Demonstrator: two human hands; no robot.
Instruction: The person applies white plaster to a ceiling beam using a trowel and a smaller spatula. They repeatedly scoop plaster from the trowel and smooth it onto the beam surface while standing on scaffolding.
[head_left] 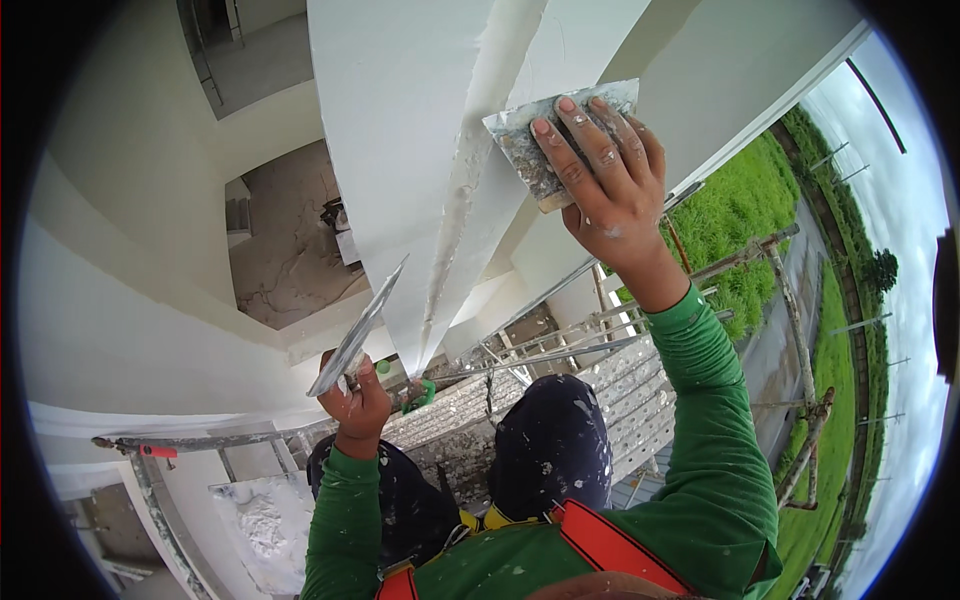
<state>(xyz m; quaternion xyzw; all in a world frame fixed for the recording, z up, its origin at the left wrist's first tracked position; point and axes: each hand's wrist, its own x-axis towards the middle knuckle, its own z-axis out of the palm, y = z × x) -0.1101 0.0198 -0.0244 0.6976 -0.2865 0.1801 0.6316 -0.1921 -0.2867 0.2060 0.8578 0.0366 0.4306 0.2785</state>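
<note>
My right hand (610, 190) is raised high, its fingers spread over the back of a wide putty knife (520, 150) smeared with filler. The blade lies against or very close to the white column (390, 110); I cannot tell whether its edge touches. A rough strip of filler (465, 190) runs down the column beside the blade. Lower left, my left hand (357, 405) grips a second flat metal plastering blade (360, 330), seen nearly edge-on and tilted. Its handle is mostly hidden in my fist.
My knees are above a speckled metal scaffold platform (640, 390). Scaffold pipes (800, 340) stand on the right, with grass (740, 220) far below. A board with white filler (270, 525) sits lower left. An opening (290, 230) at left shows a floor below.
</note>
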